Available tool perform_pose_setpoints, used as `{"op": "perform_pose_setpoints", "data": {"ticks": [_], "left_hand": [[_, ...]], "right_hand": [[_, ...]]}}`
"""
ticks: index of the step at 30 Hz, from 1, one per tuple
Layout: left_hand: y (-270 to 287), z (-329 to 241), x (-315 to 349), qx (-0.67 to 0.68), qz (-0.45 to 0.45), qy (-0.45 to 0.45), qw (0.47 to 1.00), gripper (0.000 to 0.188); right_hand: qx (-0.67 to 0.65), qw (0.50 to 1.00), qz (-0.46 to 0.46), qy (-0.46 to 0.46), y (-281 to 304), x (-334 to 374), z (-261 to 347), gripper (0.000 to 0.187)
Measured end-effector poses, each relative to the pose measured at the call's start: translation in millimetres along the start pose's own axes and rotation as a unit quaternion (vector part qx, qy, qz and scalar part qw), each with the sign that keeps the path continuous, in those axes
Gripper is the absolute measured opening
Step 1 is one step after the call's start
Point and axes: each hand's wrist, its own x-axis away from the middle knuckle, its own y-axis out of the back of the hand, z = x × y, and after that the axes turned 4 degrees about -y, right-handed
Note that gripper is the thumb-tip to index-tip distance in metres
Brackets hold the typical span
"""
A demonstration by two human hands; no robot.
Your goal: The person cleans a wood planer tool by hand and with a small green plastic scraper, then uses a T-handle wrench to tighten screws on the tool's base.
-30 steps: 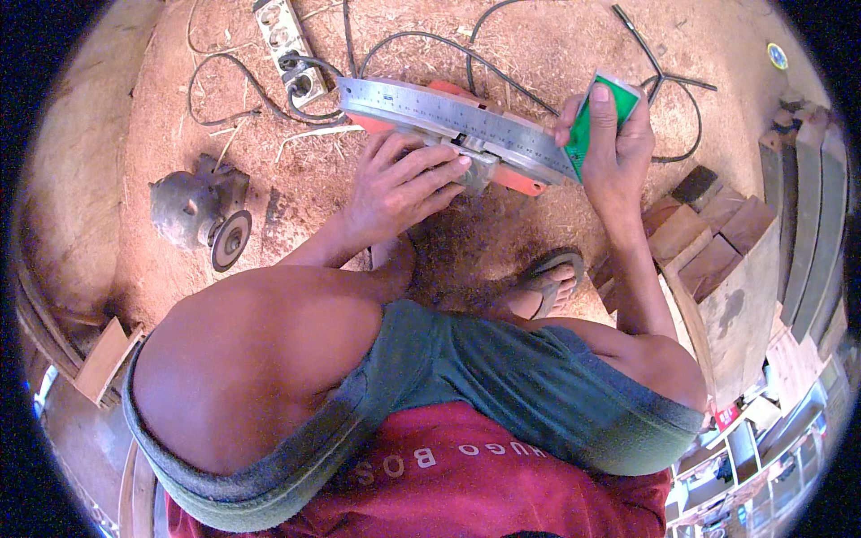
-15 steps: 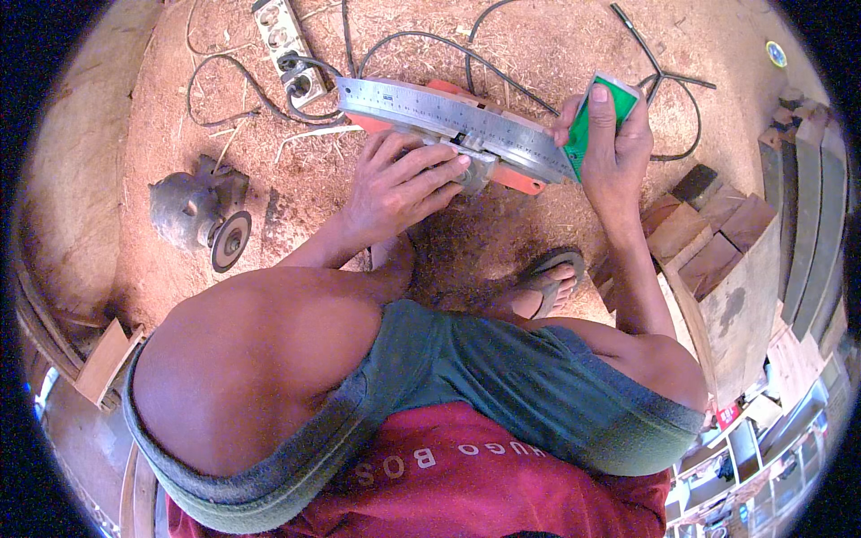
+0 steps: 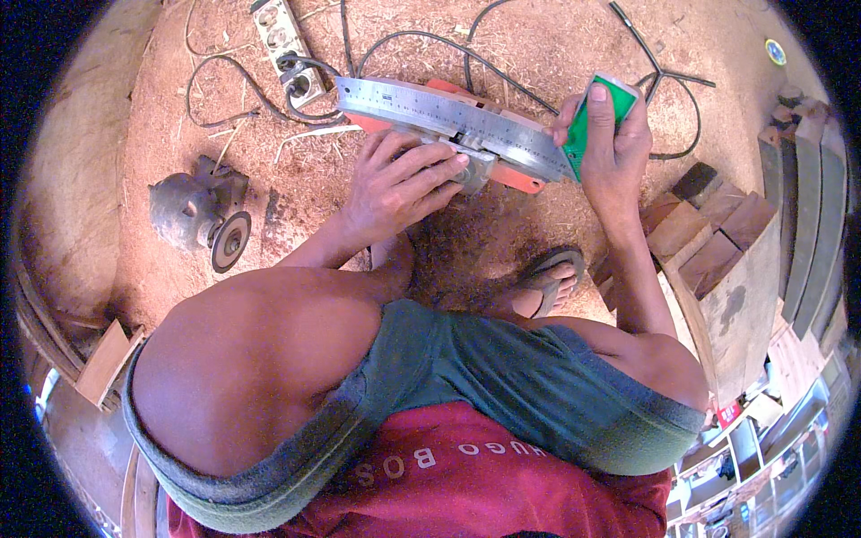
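In my right hand (image 3: 617, 148) is the green handle (image 3: 587, 134) of a steel try square, with my thumb lying along it. The square's graduated blade (image 3: 408, 100) reaches left across an orange-and-grey tool (image 3: 516, 177), whose exact kind I cannot make out. My left hand (image 3: 399, 184) curls its fingers over the tool's grey metal part (image 3: 471, 166), just on the near side of the blade. The blade and my fingers hide much of the tool, and the undersides of the left fingers are out of sight.
A power strip (image 3: 285, 45) with black cables lies on the sawdust-strewn floor at the far left. Nearer on the left stands a bench grinder (image 3: 193, 202) with a disc wheel. Wooden blocks (image 3: 708, 224) and boards (image 3: 735, 309) are stacked at right, beside my sandalled foot (image 3: 552, 282).
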Motion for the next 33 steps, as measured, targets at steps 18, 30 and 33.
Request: {"op": "perform_pose_setpoints", "data": {"ticks": [18, 30, 33], "left_hand": [[0.0, 0.6, -0.4, -0.013, 0.005, -0.018, 1.0, 0.044], [-0.7, 2.3, 1.9, -0.019, 0.012, -0.022, 1.0, 0.045], [0.2, 2.3, 1.3, -0.017, 0.007, -0.02, 1.0, 0.044]], "right_hand": [[-0.011, 1.0, -0.003, -0.004, -0.2, 2.7, 1.1, 0.021], [0.018, 1.0, 0.007, 0.009, 3.5, 0.6, -2.2, 0.019], [0.016, 1.0, 0.007, 0.01, 3.3, 1.0, -3.2, 0.019]]}}
